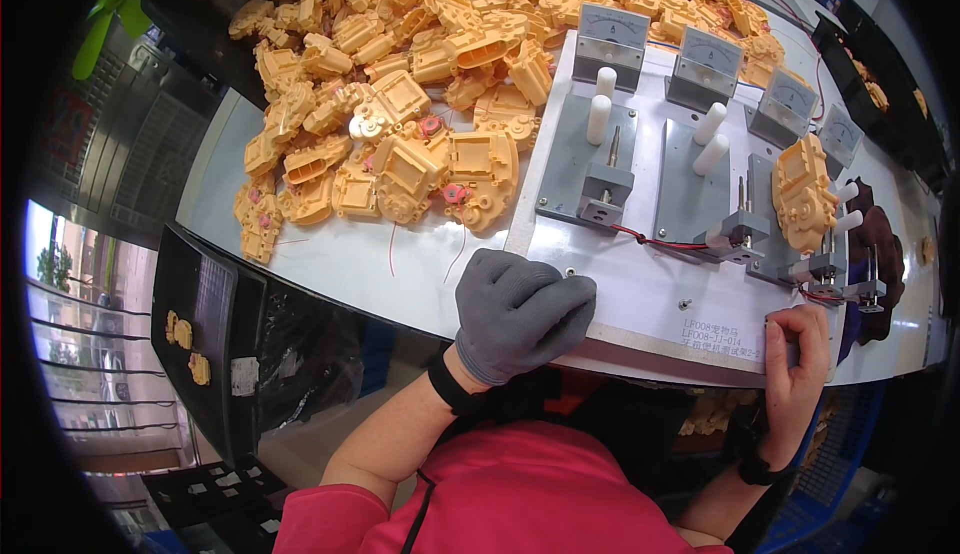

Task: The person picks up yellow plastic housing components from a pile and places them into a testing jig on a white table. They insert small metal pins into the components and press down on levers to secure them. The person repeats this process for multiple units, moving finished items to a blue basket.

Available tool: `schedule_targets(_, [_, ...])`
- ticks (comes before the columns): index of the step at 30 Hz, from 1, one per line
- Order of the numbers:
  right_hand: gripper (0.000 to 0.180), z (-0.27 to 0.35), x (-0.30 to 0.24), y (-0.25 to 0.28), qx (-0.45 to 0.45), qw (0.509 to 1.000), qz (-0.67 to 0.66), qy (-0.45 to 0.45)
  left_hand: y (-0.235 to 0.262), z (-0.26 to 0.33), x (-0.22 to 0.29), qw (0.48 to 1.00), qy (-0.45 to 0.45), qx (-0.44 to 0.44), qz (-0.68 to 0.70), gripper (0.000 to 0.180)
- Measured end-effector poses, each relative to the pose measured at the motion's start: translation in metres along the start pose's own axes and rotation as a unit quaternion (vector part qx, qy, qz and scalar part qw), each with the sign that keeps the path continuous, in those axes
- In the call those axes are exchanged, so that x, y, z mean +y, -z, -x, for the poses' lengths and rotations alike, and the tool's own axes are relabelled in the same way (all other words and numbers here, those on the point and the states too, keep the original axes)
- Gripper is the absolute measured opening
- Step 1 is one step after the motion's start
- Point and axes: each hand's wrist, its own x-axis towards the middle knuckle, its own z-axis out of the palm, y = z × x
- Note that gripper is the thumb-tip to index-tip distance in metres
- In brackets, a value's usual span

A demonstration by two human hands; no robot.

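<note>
My left hand (518,314), in a grey glove, rests fingers curled on the near left edge of a white test board (640,299). My bare right hand (797,359) grips the board's near right corner, fingers bent over its edge. The board carries grey fixtures (590,169) with white pegs and a row of small dial meters (612,39). One yellow plastic toy housing (803,194) sits clamped in the right-hand fixture. A large heap of the same yellow housings (400,104) lies on the white table beyond my left hand.
A black bin (215,339) hangs off the table's near left edge with a few yellow parts inside. More black trays (880,84) with parts stand at the far right. Red wires (660,242) run between the fixtures. A blue crate (830,494) sits below on the right.
</note>
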Motion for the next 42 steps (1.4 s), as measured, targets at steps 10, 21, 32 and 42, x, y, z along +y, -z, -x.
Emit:
schedule_targets(10, [0.005, -0.002, -0.001, -0.006, 0.024, 1.0, -0.001, -0.014, 0.0, -0.001, 0.001, 1.0, -0.001, 0.004, -0.005, 0.033])
schedule_targets(21, [0.005, 0.001, -0.003, -0.003, 0.028, 1.0, -0.011, -0.002, 0.0, -0.001, 0.003, 1.0, -0.001, 0.013, 0.004, 0.031])
schedule_targets(32, [0.024, 0.007, 0.013, -0.006, 0.132, 0.976, -0.167, -0.048, 0.054, -0.079, 0.02, 0.983, -0.016, -0.169, 0.068, 0.037])
schedule_targets(42, [0.041, -0.009, 0.0, -0.006, 0.175, 0.96, -0.217, -0.016, -0.014, -0.219, 0.079, 0.9, -0.297, -0.318, -0.024, 0.053])
